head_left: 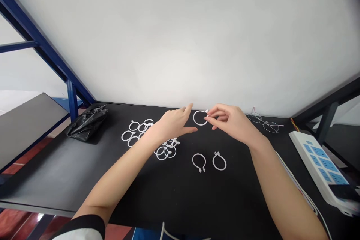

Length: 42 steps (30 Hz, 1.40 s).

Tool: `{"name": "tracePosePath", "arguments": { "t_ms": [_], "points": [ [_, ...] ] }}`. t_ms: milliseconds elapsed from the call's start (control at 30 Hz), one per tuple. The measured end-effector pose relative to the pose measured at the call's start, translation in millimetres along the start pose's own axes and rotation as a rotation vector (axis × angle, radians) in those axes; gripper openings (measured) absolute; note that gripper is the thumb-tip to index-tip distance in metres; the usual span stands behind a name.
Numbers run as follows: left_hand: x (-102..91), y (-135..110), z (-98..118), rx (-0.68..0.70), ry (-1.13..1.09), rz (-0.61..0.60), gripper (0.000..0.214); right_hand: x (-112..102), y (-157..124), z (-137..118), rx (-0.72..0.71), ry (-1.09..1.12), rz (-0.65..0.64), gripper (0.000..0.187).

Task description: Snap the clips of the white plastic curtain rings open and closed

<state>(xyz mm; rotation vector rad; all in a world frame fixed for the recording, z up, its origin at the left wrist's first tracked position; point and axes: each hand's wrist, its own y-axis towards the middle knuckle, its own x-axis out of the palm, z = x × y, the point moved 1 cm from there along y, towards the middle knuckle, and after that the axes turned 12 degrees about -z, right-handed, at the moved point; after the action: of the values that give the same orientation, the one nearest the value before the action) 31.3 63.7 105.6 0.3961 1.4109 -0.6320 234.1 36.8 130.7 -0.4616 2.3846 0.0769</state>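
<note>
My right hand (230, 122) pinches a white plastic ring (200, 117) at its clasp, holding it just above the black table (168, 195). My left hand (176, 122) hovers at the ring's left side, thumb and forefinger spread apart, nothing gripped. Below and behind my left wrist lies a pile of several white rings (137, 131), with more rings (166, 150) by the forearm. Two separate rings (199, 162) (219, 161) lie side by side in front of my hands.
A crumpled black plastic bag (87, 122) sits at the table's left rear. Wire-framed glasses (266, 123) lie at the back right. A white power strip with blue switches (323, 165) and its cable run along the right edge. A white wall stands behind; blue steel beams at left.
</note>
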Motion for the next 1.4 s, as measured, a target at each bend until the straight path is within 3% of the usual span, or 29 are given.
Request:
{"name": "tracePosePath", "arguments": {
  "t_ms": [100,267,433,600,700,767,900,1033,1133,1233,1400],
  "points": [
    [-4.2,-2,6,0.098,-0.081,0.074,0.072,2,-4,-7,-0.056,0.064,-0.04,0.024],
    [-9.5,-4,15,0.156,-0.146,0.157,0.062,2,-9,-15,-0.095,0.128,0.011,0.027],
    [-13.1,-7,19,0.236,-0.202,0.218,0.038,-8,-17,-18,-0.128,0.13,-0.023,0.026],
    [-9.3,-4,23,0.301,-0.211,0.202,0.016,-15,-18,-14,-0.074,0.076,-0.08,0.018],
    [-4.5,3,17,0.292,-0.174,0.189,0.017,-6,-11,-6,-0.041,0.027,-0.248,0.011],
    [-3.8,6,8,0.214,-0.127,0.226,0.018,3,-5,0,-0.016,-0.07,-0.335,0.009],
    [-9.4,4,-8,0.14,-0.13,0.267,0.018,24,5,11,0.011,-0.222,-0.408,0.013],
    [-13.9,1,-8,0.143,-0.136,0.261,0.017,49,12,17,0.057,-0.407,-0.479,0.013],
    [-12.8,0,-5,0.158,-0.14,0.222,0.017,68,16,17,0.017,-0.419,-0.497,0.01],
    [-11.1,1,-4,0.165,-0.131,0.204,0.017,79,17,16,-0.034,-0.436,-0.486,0.021],
    [-12.5,0,-3,0.155,-0.112,0.207,0.022,63,20,19,-0.056,-0.381,-0.425,0.022]
  ]
}}
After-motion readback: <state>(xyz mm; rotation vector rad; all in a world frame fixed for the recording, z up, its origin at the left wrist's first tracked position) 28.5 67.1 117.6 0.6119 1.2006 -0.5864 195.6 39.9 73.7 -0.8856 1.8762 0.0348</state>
